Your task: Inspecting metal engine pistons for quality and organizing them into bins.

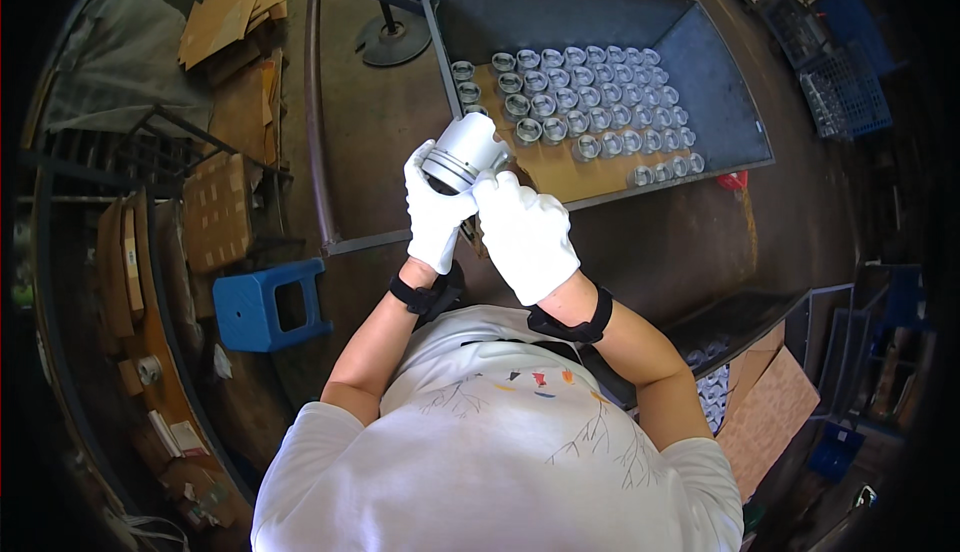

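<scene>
Overhead, gloved hands (480, 217) hold piston (463, 152); metal bin (700, 62), concrete floor (380, 122).

Pistons (590, 102) in bin (720, 102), stool (270, 304) left of person

Smooth, satin metal piston (464, 151); white cloth gloves (527, 234).

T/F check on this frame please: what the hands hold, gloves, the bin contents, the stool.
1. Both hands grip one silver metal cylinder. True: left hand and right hand are on it.
2. The hands are bare. False: both wear white gloves.
3. The grey bin holds rows of similar metal parts on a brown sheet. True.
4. The blue stool stands at the person's right. False: it is at the left.
</scene>
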{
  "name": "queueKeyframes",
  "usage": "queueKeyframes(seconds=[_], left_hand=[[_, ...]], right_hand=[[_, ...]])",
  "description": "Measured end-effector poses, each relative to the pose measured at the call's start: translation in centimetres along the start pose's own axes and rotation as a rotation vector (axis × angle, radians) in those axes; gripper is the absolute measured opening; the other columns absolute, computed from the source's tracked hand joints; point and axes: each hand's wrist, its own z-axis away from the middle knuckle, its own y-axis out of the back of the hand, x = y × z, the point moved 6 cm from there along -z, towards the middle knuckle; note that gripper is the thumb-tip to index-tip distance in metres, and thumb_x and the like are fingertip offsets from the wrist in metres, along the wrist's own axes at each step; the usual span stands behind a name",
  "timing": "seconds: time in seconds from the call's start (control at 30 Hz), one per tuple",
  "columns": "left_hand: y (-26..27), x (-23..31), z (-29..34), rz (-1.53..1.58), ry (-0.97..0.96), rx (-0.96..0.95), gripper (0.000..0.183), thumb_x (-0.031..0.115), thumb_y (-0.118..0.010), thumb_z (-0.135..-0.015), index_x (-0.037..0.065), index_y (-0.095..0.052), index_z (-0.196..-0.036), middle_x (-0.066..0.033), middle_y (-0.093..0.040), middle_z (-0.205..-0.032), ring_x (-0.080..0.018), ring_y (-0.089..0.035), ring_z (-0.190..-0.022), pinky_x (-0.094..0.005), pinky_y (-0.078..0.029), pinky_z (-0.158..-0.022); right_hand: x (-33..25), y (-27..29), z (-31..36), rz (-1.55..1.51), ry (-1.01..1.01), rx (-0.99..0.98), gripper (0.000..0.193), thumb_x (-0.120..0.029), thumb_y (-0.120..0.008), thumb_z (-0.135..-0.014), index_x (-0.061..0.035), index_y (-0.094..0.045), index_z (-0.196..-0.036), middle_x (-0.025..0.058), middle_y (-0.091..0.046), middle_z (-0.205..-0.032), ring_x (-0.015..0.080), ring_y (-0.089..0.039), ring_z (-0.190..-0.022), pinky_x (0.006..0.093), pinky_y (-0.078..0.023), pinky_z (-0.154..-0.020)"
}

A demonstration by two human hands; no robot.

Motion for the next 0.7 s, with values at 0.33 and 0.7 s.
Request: queueKeyframes(seconds=[0.33, 0.7], left_hand=[[0.22, -0.08, 0.04, -0.024, -0.009, 0.012, 0.088, 0.031, -0.086, -0.068, -0.001, -0.039, -0.136, -0.0158, -0.053, -0.127, -0.0225, -0.056, -0.112, -0.0339, -0.048, -0.096], [0.22, -0.69, 0.16, -0.015, -0.024, -0.005, 0.088, 0.027, -0.087, -0.067, 0.000, -0.039, -0.136, -0.0155, -0.052, -0.127, -0.0220, -0.056, -0.112, -0.0336, -0.048, -0.096]], right_hand=[[-0.35, 0.18, 0.14, -0.042, 0.017, 0.029, 0.024, -0.014, -0.063, -0.077, -0.0100, -0.054, -0.098, 0.0022, -0.051, -0.078, 0.0138, -0.058, -0.059, 0.0299, -0.046, -0.050], [-0.46, 0.15, 0.22, -0.057, -0.010, -0.046, 0.025, -0.014, -0.064, -0.075, -0.0095, -0.052, -0.097, 0.0038, -0.053, -0.080, 0.0154, -0.059, -0.058, 0.0313, -0.047, -0.050]])
